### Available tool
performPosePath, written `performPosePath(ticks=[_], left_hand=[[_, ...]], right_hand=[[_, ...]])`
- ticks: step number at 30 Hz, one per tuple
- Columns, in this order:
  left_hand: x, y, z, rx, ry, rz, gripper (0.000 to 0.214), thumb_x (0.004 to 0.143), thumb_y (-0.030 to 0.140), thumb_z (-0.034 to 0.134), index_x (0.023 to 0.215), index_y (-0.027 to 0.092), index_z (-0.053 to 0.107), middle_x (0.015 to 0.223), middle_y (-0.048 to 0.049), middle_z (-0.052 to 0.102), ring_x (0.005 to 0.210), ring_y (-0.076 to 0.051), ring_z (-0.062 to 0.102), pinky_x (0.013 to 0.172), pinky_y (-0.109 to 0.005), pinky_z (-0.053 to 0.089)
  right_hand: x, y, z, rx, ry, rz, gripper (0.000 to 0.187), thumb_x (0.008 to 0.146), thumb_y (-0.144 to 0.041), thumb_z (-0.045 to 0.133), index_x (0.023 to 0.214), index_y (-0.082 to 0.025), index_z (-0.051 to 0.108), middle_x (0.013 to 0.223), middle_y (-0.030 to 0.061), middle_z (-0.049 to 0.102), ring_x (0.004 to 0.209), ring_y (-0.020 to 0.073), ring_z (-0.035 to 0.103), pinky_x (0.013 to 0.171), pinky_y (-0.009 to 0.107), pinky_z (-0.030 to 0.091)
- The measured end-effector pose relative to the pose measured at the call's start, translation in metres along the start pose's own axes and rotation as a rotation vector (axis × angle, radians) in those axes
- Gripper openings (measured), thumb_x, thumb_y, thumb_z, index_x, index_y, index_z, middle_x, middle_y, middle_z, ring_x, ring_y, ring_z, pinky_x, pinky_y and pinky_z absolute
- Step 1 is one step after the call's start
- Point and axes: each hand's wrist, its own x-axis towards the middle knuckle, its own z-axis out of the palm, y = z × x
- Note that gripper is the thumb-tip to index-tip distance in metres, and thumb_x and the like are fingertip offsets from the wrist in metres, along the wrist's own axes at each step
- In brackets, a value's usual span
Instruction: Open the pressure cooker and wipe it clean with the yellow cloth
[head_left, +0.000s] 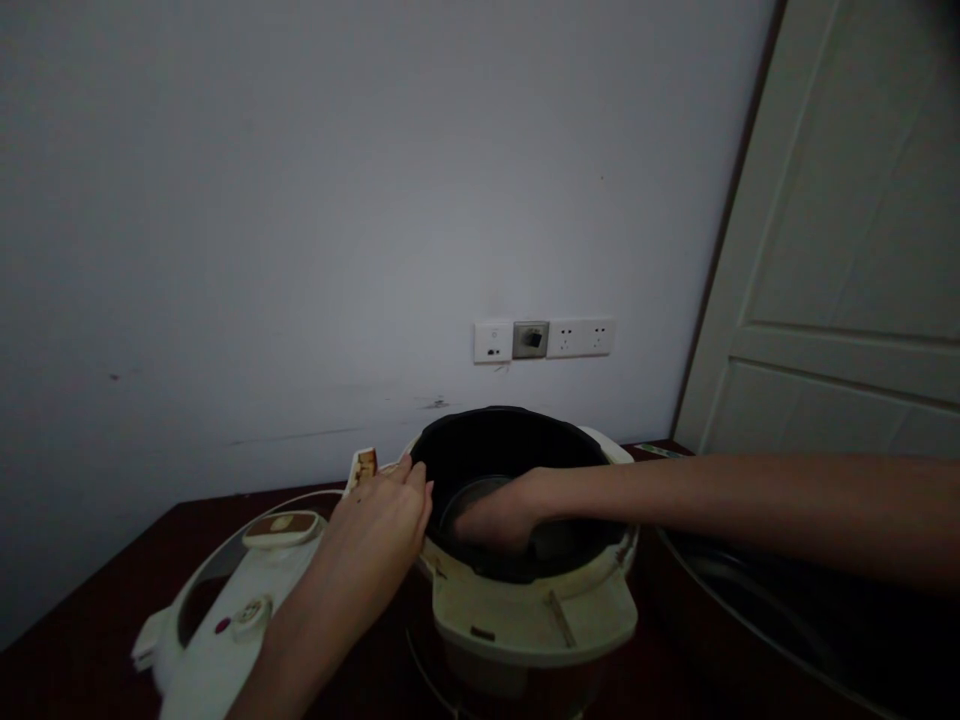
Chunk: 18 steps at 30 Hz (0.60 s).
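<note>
An electric pressure cooker [517,615] with a pale body stands on the dark red table, its top off. Inside it sits a black inner pot [491,435]. My left hand [394,500] grips the cooker's left rim, fingers together and bent over the edge. Deep in the pot is my right hand [499,515], reaching in from the right with its fingers curled downward near the bottom. Its fingertips are hard to see in the dark, and whatever they hold cannot be made out. The cooker's lid [255,590], white with a brown-topped handle, lies left of my left forearm.
A large dark pan or basin [750,610] with a thin light rim stands to the right, under my right forearm. Wall sockets [568,339] are set in the white wall behind the cooker. A pale panelled door [847,260] rises at the right. The table's [97,590] left edge shows.
</note>
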Motion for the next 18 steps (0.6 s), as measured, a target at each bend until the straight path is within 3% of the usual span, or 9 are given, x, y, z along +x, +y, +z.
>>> performPosePath(ticks=[2, 5, 10, 14, 18], left_hand=[[0.000, 0.002, 0.000, 0.008, -0.013, 0.004, 0.038, 0.093, 0.017, 0.033, 0.118, 0.007, 0.060, 0.125, -0.0186, 0.059, 0.115, -0.027, 0.057, 0.097, -0.041, 0.043], [0.001, 0.002, 0.003, 0.032, -0.015, 0.009, 0.040, 0.093, 0.016, 0.032, 0.122, 0.005, 0.057, 0.128, -0.0191, 0.056, 0.120, -0.026, 0.053, 0.102, -0.040, 0.039], [-0.001, -0.001, 0.006, 0.008, 0.027, 0.002, 0.041, 0.092, 0.017, 0.032, 0.123, 0.007, 0.057, 0.128, -0.0182, 0.056, 0.119, -0.025, 0.054, 0.099, -0.039, 0.042], [-0.004, -0.003, -0.001, -0.030, 0.002, 0.034, 0.040, 0.093, 0.018, 0.030, 0.120, 0.010, 0.059, 0.127, -0.0162, 0.058, 0.116, -0.025, 0.056, 0.098, -0.039, 0.044], [-0.006, -0.003, -0.005, -0.034, -0.006, 0.051, 0.041, 0.094, 0.019, 0.028, 0.120, 0.010, 0.059, 0.126, -0.0155, 0.059, 0.116, -0.024, 0.056, 0.099, -0.038, 0.043]], right_hand=[[0.000, -0.004, -0.003, -0.105, -0.037, 0.023, 0.023, 0.063, 0.001, 0.058, 0.081, -0.010, 0.065, 0.095, 0.0083, 0.069, 0.085, 0.0201, 0.062, 0.073, 0.029, 0.048], [0.001, -0.002, -0.005, -0.214, 0.011, 0.067, 0.023, 0.070, 0.000, 0.056, 0.089, -0.008, 0.067, 0.097, 0.0115, 0.069, 0.083, 0.0202, 0.063, 0.070, 0.028, 0.048], [0.008, 0.020, -0.005, -0.328, 0.103, 0.050, 0.034, 0.078, -0.001, 0.052, 0.105, -0.015, 0.066, 0.100, 0.0083, 0.069, 0.090, 0.0198, 0.063, 0.076, 0.029, 0.045], [0.015, 0.038, -0.007, -0.450, 0.123, 0.050, 0.030, 0.088, -0.010, 0.043, 0.107, -0.014, 0.066, 0.104, 0.0119, 0.068, 0.096, 0.0227, 0.063, 0.072, 0.030, 0.045], [0.019, 0.052, -0.013, -0.498, 0.085, 0.090, 0.030, 0.087, -0.008, 0.044, 0.107, -0.012, 0.066, 0.101, 0.0136, 0.069, 0.092, 0.0233, 0.064, 0.068, 0.029, 0.045]])
